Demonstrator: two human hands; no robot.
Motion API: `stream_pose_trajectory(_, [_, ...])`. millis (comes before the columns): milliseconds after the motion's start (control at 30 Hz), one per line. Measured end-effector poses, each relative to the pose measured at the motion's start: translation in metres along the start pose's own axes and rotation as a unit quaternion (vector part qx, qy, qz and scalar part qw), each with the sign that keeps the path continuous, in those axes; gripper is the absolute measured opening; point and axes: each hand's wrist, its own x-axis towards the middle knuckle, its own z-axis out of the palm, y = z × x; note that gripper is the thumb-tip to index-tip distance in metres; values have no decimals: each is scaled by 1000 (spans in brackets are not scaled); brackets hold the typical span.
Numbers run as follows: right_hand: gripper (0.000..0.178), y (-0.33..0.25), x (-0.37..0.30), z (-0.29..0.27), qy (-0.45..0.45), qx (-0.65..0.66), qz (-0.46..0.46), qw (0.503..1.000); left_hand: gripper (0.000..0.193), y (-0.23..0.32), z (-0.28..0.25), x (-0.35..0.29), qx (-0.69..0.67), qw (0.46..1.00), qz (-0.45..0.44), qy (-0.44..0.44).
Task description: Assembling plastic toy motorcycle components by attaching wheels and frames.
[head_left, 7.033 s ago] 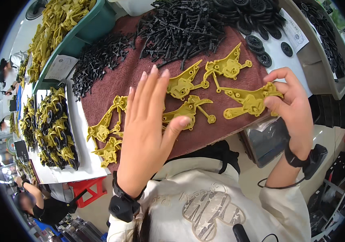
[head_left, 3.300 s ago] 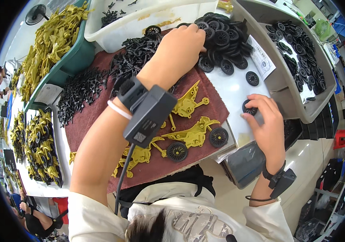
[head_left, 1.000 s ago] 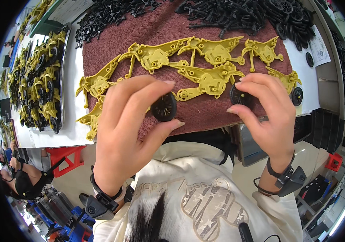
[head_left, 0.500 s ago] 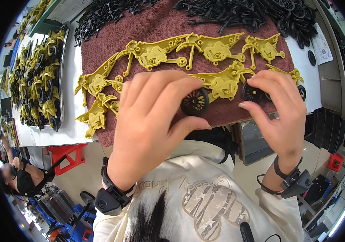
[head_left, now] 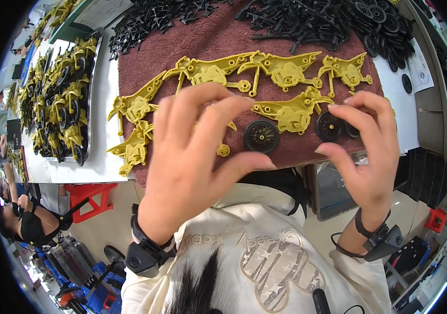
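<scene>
We are holding our left hand (head_left: 192,157) raised above the near edge of the maroon mat (head_left: 223,47), fingers spread and curved, thumb pointing right, gripping nothing. Our right hand (head_left: 364,152) is hovering near the mat's near right corner, fingers loosely curled, also empty. Between them, a yellow motorcycle frame (head_left: 291,112) is lying near that edge with one black wheel (head_left: 261,136) at its left end and another wheel (head_left: 329,126) at its right.

One head-worn fisheye looks steeply down, close over the maroon mat (head_left: 307,31).
</scene>
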Motion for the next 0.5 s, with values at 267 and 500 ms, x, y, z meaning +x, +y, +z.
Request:
stream_pose_trajectory(267, [21, -42, -14, 37, -235, 333, -169, 897, 16, -4, -24, 0, -234, 966, -106, 19])
stream_pose_trajectory(500, [21, -72, -24, 79, -432, 284, -219, 827, 27, 21, 3, 6, -208, 971, 68, -95])
